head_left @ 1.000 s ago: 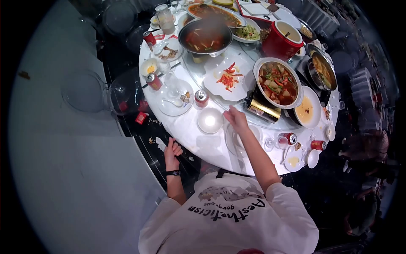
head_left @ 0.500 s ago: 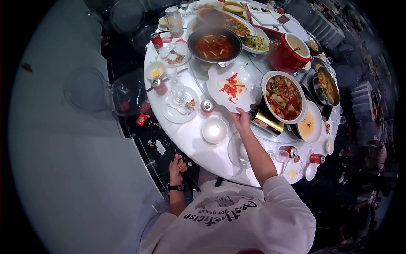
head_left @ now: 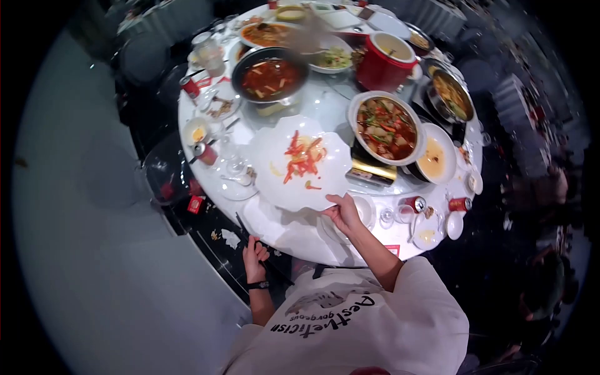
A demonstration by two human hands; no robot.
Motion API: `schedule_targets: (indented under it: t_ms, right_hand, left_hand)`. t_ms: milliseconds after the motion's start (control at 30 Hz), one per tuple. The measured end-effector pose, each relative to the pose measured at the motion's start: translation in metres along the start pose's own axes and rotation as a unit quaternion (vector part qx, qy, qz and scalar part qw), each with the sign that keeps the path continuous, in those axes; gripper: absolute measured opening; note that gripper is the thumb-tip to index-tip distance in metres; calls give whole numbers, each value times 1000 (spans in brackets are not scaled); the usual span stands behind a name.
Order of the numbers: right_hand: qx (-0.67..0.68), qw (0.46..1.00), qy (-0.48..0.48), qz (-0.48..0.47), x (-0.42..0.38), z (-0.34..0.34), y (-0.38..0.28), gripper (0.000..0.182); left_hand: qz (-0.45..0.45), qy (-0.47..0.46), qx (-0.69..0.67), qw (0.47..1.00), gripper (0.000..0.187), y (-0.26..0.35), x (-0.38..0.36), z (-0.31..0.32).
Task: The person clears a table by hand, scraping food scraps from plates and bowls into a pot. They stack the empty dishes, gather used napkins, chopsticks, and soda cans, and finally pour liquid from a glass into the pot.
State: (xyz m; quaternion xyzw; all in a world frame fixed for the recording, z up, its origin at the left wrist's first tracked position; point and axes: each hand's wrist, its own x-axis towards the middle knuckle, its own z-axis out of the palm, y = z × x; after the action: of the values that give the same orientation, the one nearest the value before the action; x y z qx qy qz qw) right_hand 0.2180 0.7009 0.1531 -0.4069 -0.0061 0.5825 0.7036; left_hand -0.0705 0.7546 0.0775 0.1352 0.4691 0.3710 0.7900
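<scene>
**Right hand grips plate at table edge**

The right hand is closed on the near rim of a large white plate, fingers curled over the edge. The plate is lifted and tilted above the near side of the round table, and carries red pepper strips with a little yellow sauce. The left hand, with a dark watch at the wrist, is closed around black chopsticks just off the table's near-left edge, below the plate.

Just right of the plate sits a bowl of mixed stew on a gold-sided burner. Right of that bowl stands a white dish of yellow soup. Beyond the plate, toward the table's middle, is a black pan of red broth, and right of the pan a red pot. Two red cans stand near the right hand, at the table's near-right rim, with small white dishes beside them. Left of the plate lie a small plate with a spoon and another red can. A red packet lies on the dark floor just left of the table.
</scene>
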Motion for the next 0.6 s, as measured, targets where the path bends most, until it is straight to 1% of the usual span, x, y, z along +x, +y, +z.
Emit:
schedule_targets:
  t_ms: [100, 133, 233, 267, 333, 400, 433, 500, 600]
  right_hand:
    - [32, 999, -6, 3, -43, 1, -26, 44]
    - [14, 1000, -6, 4, -59, 1, -41, 46]
    - [15, 999, 3, -30, -108, -1, -90, 49]
    - [2, 998, 14, -56, -120, -9, -106, 52]
    - [-39, 990, 66, -121, -145, -20, -140, 50]
    - [-74, 978, 98, -168, -167, -32, -177, 48]
    - [-117, 963, 140, -198, -175, -45, -192, 46]
    - [-105, 943, 178, -260, -188, -63, -214, 44]
    - [-133, 917, 230, -298, -207, -113, -243, 42]
  left_hand:
    - [-24, -38, -7, 999, 25, -6, 4, -3]
    - [-30, -39, -4, 999, 25, -8, 4, -2]
    - [-42, -42, 8, 998, 25, -12, 3, 4]
    - [-45, -42, 12, 998, 25, -12, 1, 8]
    - [-54, -41, 12, 998, 25, -13, -3, 16]
    - [-56, -46, 14, 997, 25, -17, -3, 18]
    - [-56, -48, 16, 997, 24, -18, -4, 19]
    - [-54, -50, 28, 997, 24, -21, -5, 26]
    - [-43, -36, 34, 998, 23, -27, -13, 33]
